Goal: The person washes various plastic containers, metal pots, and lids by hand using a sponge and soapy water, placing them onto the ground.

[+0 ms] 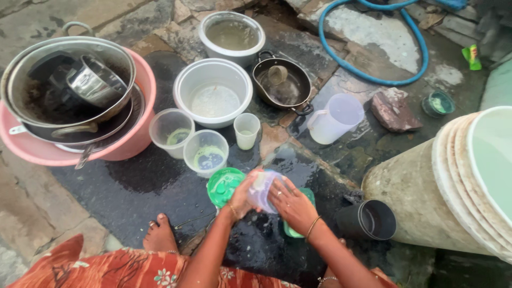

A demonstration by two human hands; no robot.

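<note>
Translucent plastic container (262,191) sits between both hands above the wet stone floor (133,186): left hand (242,198) cups its left side, right hand (292,205) presses fingers spread on its right, green lid (223,185) just left.

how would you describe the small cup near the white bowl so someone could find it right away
Start at the pink tub stacked with steel pots on the left, then move right to the big white bowl on the wet stone floor. Just off that bowl's lower right edge stands a small translucent cup, upright. Unlike the two wider clear containers to its left, it is narrow and has no green residue at the bottom.
</note>
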